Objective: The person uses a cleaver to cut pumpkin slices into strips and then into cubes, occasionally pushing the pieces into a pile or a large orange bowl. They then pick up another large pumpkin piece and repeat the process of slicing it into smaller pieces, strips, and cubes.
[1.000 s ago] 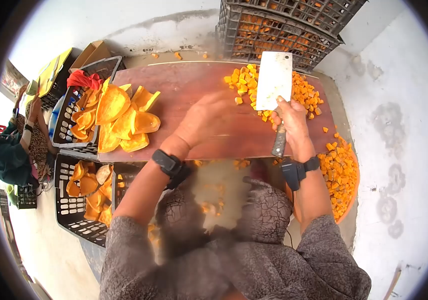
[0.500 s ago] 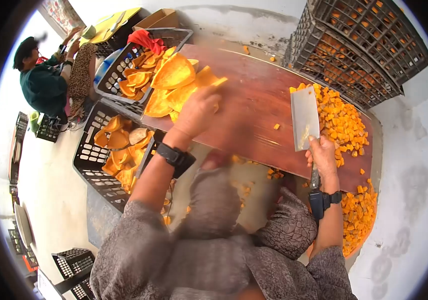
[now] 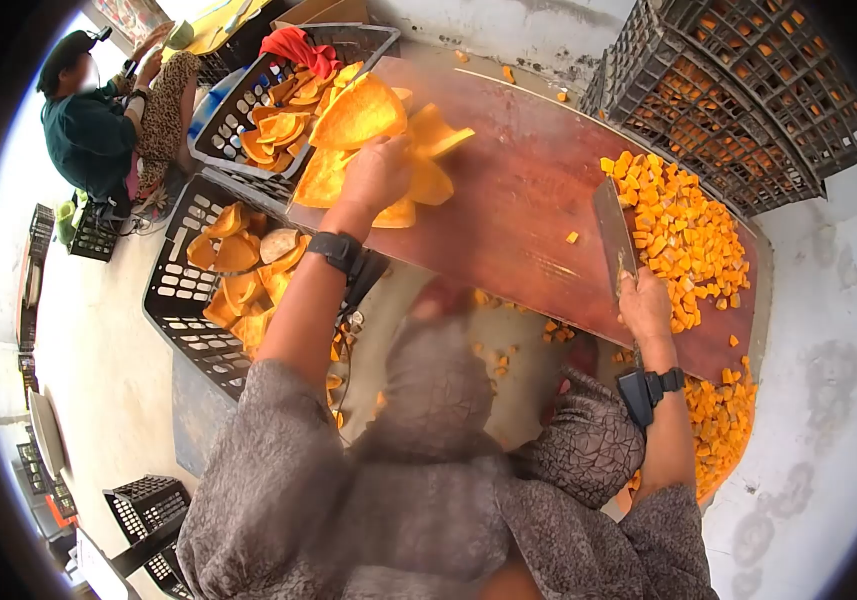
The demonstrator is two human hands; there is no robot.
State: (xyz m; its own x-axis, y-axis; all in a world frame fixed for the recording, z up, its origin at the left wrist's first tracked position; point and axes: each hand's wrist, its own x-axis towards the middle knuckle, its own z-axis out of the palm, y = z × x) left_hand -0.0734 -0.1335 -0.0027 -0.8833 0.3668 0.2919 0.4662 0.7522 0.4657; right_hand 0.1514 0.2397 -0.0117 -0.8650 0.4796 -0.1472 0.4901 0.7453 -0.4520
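Observation:
My right hand (image 3: 643,305) is wrapped around the handle of a cleaver (image 3: 612,228), its blade seen at a steep angle beside a heap of diced pumpkin (image 3: 683,240). At the left end of the reddish-brown board (image 3: 518,190), my left hand (image 3: 376,172) is closed among large peeled pumpkin pieces (image 3: 358,110). A curved pumpkin piece (image 3: 432,182) shows at its fingers, slightly blurred; the fingertips are hidden. One loose cube (image 3: 572,237) lies mid-board.
Black crates of pumpkin pieces stand left of the board, one nearer (image 3: 188,325) and one farther with a red cloth (image 3: 300,50). Stacked crates (image 3: 723,95) of cubes stand at the back right. More cubes (image 3: 718,430) lie below the board's right end. Another person (image 3: 88,130) sits far left.
My left hand has moved back and left into the pumpkin pieces, and those at its right have shifted. The cleaver has turned from showing its broad face to nearly edge-on.

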